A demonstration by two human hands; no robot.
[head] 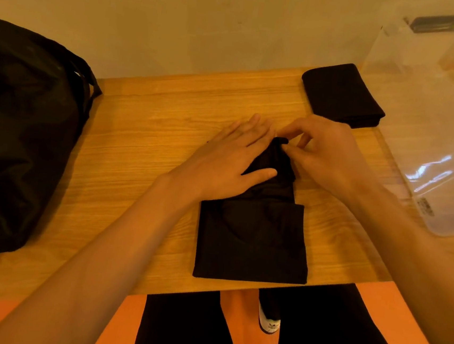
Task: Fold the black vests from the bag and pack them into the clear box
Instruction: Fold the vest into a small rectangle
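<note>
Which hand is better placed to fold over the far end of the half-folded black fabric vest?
Probably the right hand: it pinches that end of the black fabric vest, while the left hand lies flat on it.

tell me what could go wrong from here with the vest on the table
1. The right hand pinches only the narrow far end of the vest while the left hand presses flat beside it, so the fold may bunch or skew.
2. The vest's near edge lies at the front edge of the table; a pull toward the person could slide it off.
</note>
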